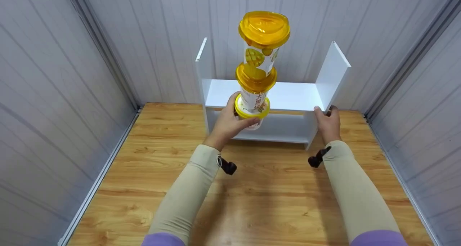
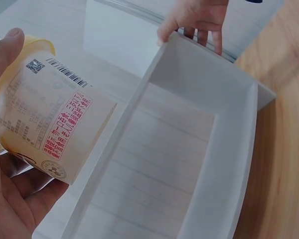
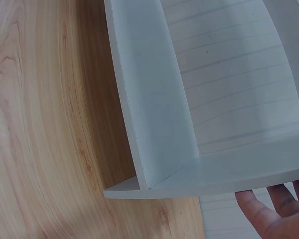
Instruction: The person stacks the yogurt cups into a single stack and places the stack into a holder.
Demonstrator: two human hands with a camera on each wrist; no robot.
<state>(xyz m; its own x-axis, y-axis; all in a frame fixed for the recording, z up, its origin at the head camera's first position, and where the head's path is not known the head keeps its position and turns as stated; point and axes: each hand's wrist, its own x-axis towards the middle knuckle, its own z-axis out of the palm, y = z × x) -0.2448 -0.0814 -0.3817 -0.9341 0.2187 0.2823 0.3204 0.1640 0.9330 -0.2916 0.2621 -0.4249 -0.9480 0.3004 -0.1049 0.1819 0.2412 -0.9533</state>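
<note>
Your left hand (image 1: 227,125) is holding up a tall stack of cups (image 1: 256,71) with yellow lids, and your fingers are curling around the bottom cup. The stack is standing up in the air, just in front of the white shelf (image 1: 288,94). Your right hand (image 1: 327,123) is gripping the shelf's right side, fingers wrapping around its edge. The shelf is sitting on the wooden counter (image 1: 252,195).

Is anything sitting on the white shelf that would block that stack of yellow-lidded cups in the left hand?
Nothing visible does. The left hand grips the cup stack in front of the white shelf, whose boards look bare. The right hand holds its right side panel.
</note>
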